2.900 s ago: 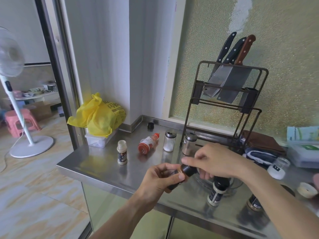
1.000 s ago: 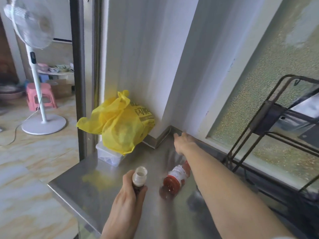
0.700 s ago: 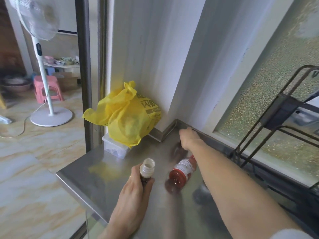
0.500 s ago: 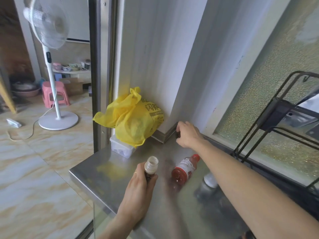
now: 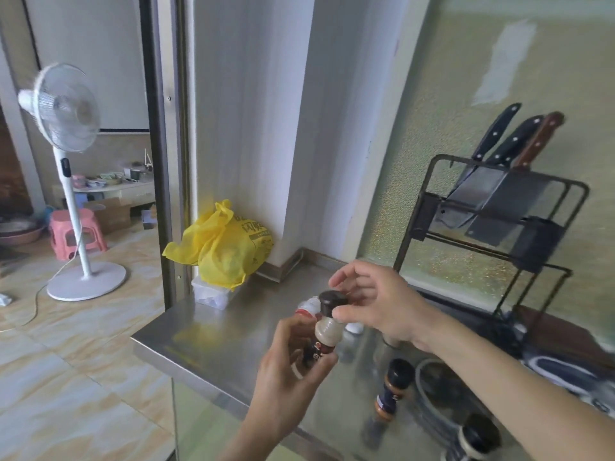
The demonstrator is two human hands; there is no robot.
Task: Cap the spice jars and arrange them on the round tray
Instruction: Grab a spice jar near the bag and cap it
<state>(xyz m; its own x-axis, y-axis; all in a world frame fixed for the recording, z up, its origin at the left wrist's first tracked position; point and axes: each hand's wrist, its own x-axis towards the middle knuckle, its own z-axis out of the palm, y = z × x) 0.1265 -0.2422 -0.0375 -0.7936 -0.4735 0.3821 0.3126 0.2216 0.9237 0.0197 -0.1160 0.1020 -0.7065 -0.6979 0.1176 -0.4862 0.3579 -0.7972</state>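
Pale, translucent spice jar [image 5: 327,333] with a dark label low on its body, held tilted in the air above the steel counter [image 5: 213,337]. Left hand [image 5: 293,377] grips the jar's lower half, fingers curled round the label. Dark brown cap [image 5: 332,299] sits on the jar's neck; right hand [image 5: 376,306] pinches the cap between thumb and fingers. Can't tell whether it's threaded on.

Capped dark-lidded jar [image 5: 392,387] stands upright just beside the round tray [image 5: 421,377], outside its rim; another dark-lidded jar [image 5: 474,440] at the frame bottom, blurred. Red-capped bottle [image 5: 307,309] mostly hidden behind the held jar.

Counter's front-left corner lies near, left of the hands. Bare steel runs from there back to the yellow bag [image 5: 223,247] on a clear box [image 5: 211,292] at the wall. Knife rack [image 5: 492,224] stands behind the right hand.
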